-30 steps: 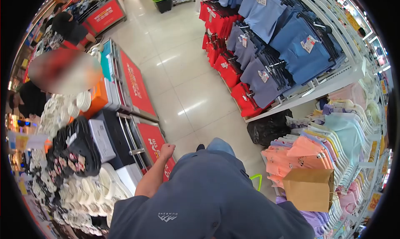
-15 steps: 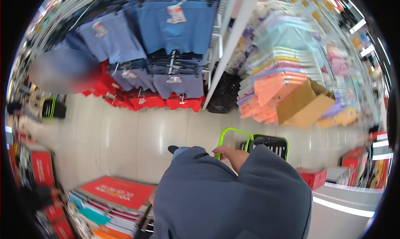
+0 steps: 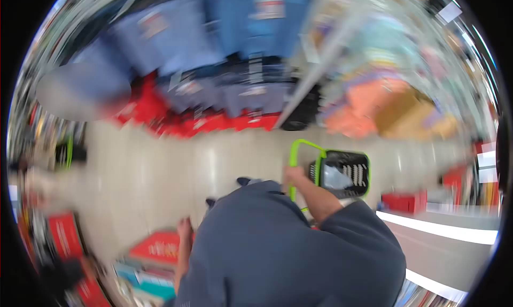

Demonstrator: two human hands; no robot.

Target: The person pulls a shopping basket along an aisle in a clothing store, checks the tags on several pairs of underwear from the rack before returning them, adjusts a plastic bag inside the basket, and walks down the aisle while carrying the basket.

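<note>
My right hand (image 3: 293,174) is closed around the bright green handle of a black shopping basket (image 3: 367,172). The basket hangs at my right side, and a pale, flat item (image 3: 335,177) lies inside it, too blurred to name. On the other side, my left hand (image 3: 185,228) hangs low beside a red-topped display stand (image 3: 155,247). Motion smears its fingers, so their pose is unclear, and no held item can be made out. My dark shoes (image 3: 243,181) show in front of my body.
Blue shorts (image 3: 262,29) hang on racks ahead, with red garments (image 3: 208,126) below. Right of a white post (image 3: 326,55) are pastel clothes and a brown cardboard piece (image 3: 409,112). A green-rimmed basket (image 3: 64,153) and a blurred person (image 3: 43,186) are at left.
My left hand has come into fuller view at the lower left. The right arm and basket reach further forward, showing the basket's inside. The racks have shifted in view, and everything is more blurred.
</note>
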